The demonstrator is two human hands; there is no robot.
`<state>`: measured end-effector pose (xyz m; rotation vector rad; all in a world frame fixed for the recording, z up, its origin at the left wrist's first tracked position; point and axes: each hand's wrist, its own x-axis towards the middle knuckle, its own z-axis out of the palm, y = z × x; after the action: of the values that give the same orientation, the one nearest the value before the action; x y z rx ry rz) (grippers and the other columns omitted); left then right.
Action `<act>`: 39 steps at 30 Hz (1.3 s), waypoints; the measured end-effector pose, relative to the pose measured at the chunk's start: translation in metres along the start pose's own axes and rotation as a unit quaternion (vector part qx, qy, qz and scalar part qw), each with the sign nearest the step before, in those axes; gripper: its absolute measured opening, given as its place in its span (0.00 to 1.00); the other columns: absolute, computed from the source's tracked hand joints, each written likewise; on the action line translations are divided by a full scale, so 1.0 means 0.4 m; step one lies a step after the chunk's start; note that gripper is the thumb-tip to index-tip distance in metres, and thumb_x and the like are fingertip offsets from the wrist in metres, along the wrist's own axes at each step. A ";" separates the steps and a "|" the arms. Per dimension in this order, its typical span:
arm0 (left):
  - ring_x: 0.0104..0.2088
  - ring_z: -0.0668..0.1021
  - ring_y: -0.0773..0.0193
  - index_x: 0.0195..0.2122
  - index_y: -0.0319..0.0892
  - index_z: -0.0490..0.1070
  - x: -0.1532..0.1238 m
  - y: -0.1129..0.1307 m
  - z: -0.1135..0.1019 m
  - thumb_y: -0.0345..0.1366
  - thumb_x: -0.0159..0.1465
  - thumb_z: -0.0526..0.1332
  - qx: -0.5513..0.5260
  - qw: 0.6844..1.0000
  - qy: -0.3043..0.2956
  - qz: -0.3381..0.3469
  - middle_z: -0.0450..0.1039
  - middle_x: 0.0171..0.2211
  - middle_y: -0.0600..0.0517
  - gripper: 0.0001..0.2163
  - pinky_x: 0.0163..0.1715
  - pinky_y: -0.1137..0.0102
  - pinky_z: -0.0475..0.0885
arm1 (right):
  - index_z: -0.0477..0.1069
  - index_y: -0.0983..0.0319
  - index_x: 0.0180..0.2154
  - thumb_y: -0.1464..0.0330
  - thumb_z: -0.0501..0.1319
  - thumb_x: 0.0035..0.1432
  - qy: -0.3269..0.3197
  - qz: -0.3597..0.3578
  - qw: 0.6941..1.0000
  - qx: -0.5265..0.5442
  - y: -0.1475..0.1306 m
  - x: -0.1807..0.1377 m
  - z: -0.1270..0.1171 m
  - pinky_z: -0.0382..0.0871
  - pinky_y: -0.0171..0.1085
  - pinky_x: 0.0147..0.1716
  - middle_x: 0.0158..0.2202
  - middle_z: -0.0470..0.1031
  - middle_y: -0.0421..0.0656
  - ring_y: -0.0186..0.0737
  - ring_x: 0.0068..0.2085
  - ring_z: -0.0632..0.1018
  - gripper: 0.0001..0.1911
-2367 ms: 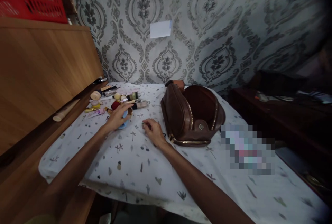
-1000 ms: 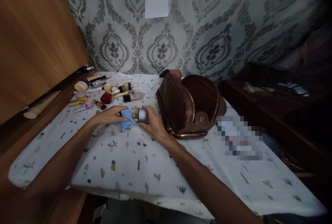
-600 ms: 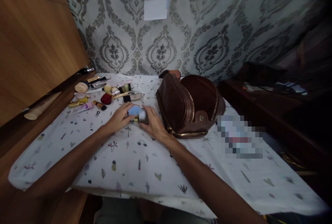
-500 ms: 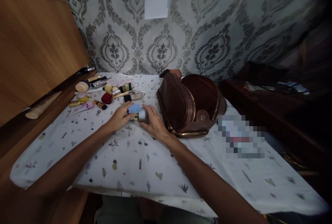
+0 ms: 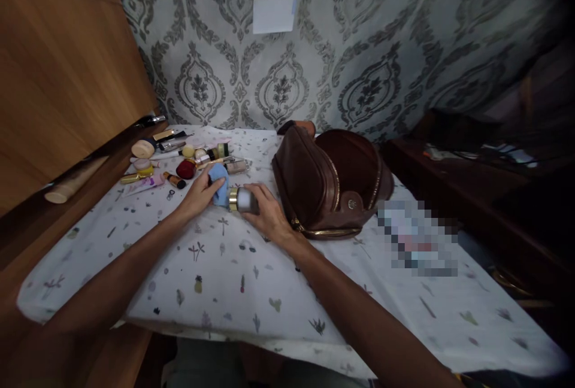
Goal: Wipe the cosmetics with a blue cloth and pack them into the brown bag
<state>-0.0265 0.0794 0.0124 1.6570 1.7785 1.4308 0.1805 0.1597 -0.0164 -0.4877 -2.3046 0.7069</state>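
My left hand (image 5: pixel 200 192) is closed on a bunched light-blue cloth (image 5: pixel 219 184), which is beside the gold-banded end of a small cosmetic bottle (image 5: pixel 244 199). That bottle lies sideways in my right hand (image 5: pixel 268 213), whose fingers curl over its far end. To the right of my right hand stands a brown leather bag (image 5: pixel 305 178) with gold zips, its top gaping. Beyond my left hand lie a dark red, rounded item (image 5: pixel 185 169) and a clear bottle of beige liquid (image 5: pixel 236 166).
Several cosmetics lie at the back left, among them a purple-and-white tube (image 5: pixel 147 184) and a round compact (image 5: pixel 142 148). A wooden cabinet (image 5: pixel 67 58) borders the left side. A blurred-out item (image 5: pixel 417 238) lies on the patterned cloth (image 5: pixel 269 280) at right.
My left hand and the blue cloth have shifted left, off the bottle's end, so its gold band shows more. My right hand keeps the bottle in nearly the same place.
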 end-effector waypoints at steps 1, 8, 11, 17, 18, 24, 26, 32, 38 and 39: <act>0.49 0.74 0.56 0.58 0.41 0.64 0.001 0.003 -0.005 0.47 0.66 0.58 0.019 1.000 0.015 0.005 0.72 0.50 0.47 0.23 0.52 0.63 0.68 | 0.65 0.58 0.58 0.75 0.68 0.52 0.004 0.000 1.000 0.003 0.000 0.000 0.000 0.69 0.46 0.57 0.54 0.69 0.48 0.47 0.57 0.72 0.32; 0.40 0.74 0.57 0.40 0.41 0.71 -0.023 0.053 0.009 0.52 0.68 0.53 0.133 0.986 -0.089 0.056 0.72 0.39 0.48 0.18 0.46 0.64 0.69 | 0.66 0.58 0.58 0.73 0.70 0.50 0.001 -0.006 1.000 0.018 0.004 0.000 0.001 0.70 0.48 0.55 0.52 0.69 0.48 0.49 0.55 0.73 0.34; 0.36 0.72 0.59 0.31 0.43 0.67 -0.028 0.056 0.025 0.53 0.70 0.48 0.143 0.986 -0.070 0.052 0.69 0.33 0.50 0.20 0.43 0.65 0.68 | 0.66 0.56 0.58 0.72 0.70 0.50 0.002 -0.018 1.000 0.017 0.004 0.000 0.001 0.69 0.49 0.57 0.53 0.69 0.48 0.50 0.56 0.72 0.33; 0.30 0.69 0.61 0.26 0.42 0.63 -0.018 0.031 0.025 0.57 0.68 0.48 0.055 0.996 -0.060 -0.031 0.66 0.26 0.53 0.24 0.34 0.67 0.65 | 0.68 0.56 0.58 0.71 0.69 0.52 -0.017 -0.049 0.997 0.061 -0.011 -0.003 -0.005 0.70 0.48 0.56 0.55 0.71 0.47 0.49 0.57 0.73 0.31; 0.28 0.69 0.62 0.25 0.42 0.63 -0.016 0.024 0.022 0.58 0.68 0.48 0.035 0.995 -0.069 -0.061 0.65 0.24 0.53 0.25 0.31 0.68 0.64 | 0.68 0.56 0.57 0.70 0.69 0.52 -0.021 -0.047 0.995 0.082 -0.014 -0.004 -0.004 0.71 0.48 0.55 0.54 0.71 0.47 0.48 0.56 0.74 0.31; 0.26 0.71 0.61 0.27 0.40 0.70 -0.007 -0.009 0.014 0.64 0.62 0.53 -0.058 0.982 -0.088 -0.158 0.69 0.23 0.52 0.29 0.27 0.68 0.65 | 0.69 0.59 0.55 0.62 0.73 0.47 0.016 0.052 0.973 0.223 -0.012 -0.002 0.014 0.75 0.42 0.47 0.54 0.73 0.48 0.46 0.52 0.76 0.34; 0.27 0.72 0.60 0.27 0.39 0.70 -0.008 -0.008 0.020 0.65 0.62 0.53 -0.054 0.984 -0.070 -0.154 0.70 0.24 0.52 0.29 0.29 0.67 0.67 | 0.68 0.60 0.54 0.61 0.74 0.45 0.021 0.088 0.968 0.233 -0.005 0.001 0.018 0.75 0.42 0.44 0.52 0.74 0.48 0.45 0.48 0.77 0.35; 0.45 0.76 0.52 0.43 0.39 0.74 -0.023 0.026 0.030 0.61 0.66 0.50 -0.041 0.996 -0.054 -0.066 0.77 0.42 0.47 0.29 0.47 0.63 0.71 | 0.68 0.62 0.52 0.60 0.74 0.45 0.047 0.083 0.979 0.179 0.005 0.003 0.016 0.73 0.43 0.47 0.47 0.76 0.46 0.45 0.46 0.77 0.34; 0.57 0.72 0.48 0.67 0.48 0.57 -0.045 0.067 0.017 0.54 0.63 0.62 0.012 0.985 -0.170 0.016 0.66 0.62 0.45 0.33 0.54 0.61 0.69 | 0.71 0.61 0.51 0.61 0.72 0.47 0.046 0.053 0.991 0.111 0.005 0.006 0.008 0.72 0.44 0.47 0.48 0.73 0.48 0.47 0.48 0.76 0.29; 0.58 0.71 0.46 0.68 0.49 0.55 -0.046 0.069 0.016 0.53 0.62 0.64 0.015 0.983 -0.182 0.027 0.64 0.64 0.45 0.36 0.54 0.62 0.69 | 0.71 0.61 0.50 0.61 0.72 0.47 0.047 0.051 0.992 0.108 0.006 0.007 0.007 0.72 0.44 0.46 0.48 0.72 0.48 0.48 0.49 0.75 0.28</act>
<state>-0.0010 0.0613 0.0247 1.8537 1.5660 1.0404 0.1770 0.1619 -0.0183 -0.5291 -2.0977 0.9501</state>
